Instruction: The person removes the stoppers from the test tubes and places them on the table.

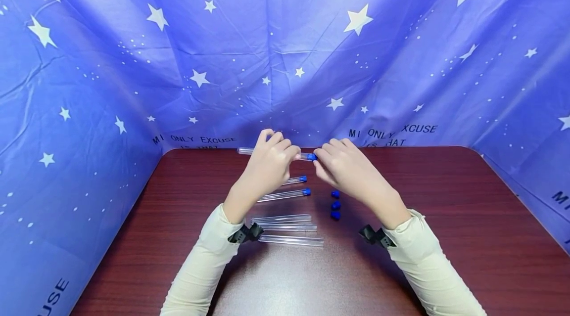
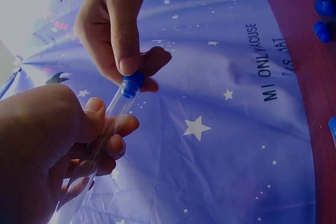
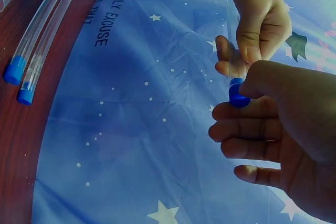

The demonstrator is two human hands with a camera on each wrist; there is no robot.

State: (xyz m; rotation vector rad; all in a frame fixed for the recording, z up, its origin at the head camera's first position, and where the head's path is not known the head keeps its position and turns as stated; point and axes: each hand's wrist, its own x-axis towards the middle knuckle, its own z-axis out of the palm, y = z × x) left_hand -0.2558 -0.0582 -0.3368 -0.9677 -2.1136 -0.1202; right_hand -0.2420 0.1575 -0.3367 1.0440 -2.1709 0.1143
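Above the table's far edge, my left hand point(image 1: 270, 163) grips a clear test tube point(image 1: 245, 151) between thumb and fingers, its closed end sticking out to the left. Facing it, my right hand point(image 1: 345, 166) pinches a blue cap point(image 3: 239, 98) between thumb and index finger. In the left wrist view the cap's narrower part sits inside the mouth of the tube point(image 2: 119, 103), while its wider head point(image 2: 134, 79) stays outside. The right hand's other fingers point(image 3: 247, 129) extend below the cap.
Two test tubes with blue caps point(image 1: 306, 191) lie on the table point(image 1: 178, 237) below the left hand. Nearer, several uncapped tubes point(image 1: 291, 241) lie side by side. Three loose blue caps point(image 1: 336, 205) form a column to their right. A starry blue curtain point(image 1: 267, 34) surrounds the table.
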